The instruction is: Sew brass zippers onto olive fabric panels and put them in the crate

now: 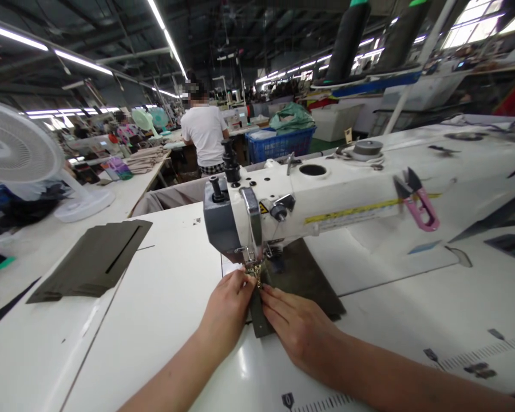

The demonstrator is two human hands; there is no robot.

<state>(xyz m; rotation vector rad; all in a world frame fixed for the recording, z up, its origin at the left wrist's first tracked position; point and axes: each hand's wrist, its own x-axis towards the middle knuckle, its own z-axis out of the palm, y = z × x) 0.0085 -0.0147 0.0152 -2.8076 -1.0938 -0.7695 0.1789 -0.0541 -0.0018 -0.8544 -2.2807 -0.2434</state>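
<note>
– in the head view, where is the dark cloth (pixel 315 280)?

– in the middle of the frame, under the metal foot (pixel 258 274) of the sewing machine (pixel 347 186).

– which way does it lie from the left hand (pixel 227 298) and the right hand (pixel 302 323)?

– its narrow part runs long, from low in the frame up to the foot, between them. the wide part goes off right, so the right hand is nearer that.

– do they hold it?

– the right fingers lie flat on it. the left thumb and finger are close together; i can't tell if they pinch cloth.
</note>
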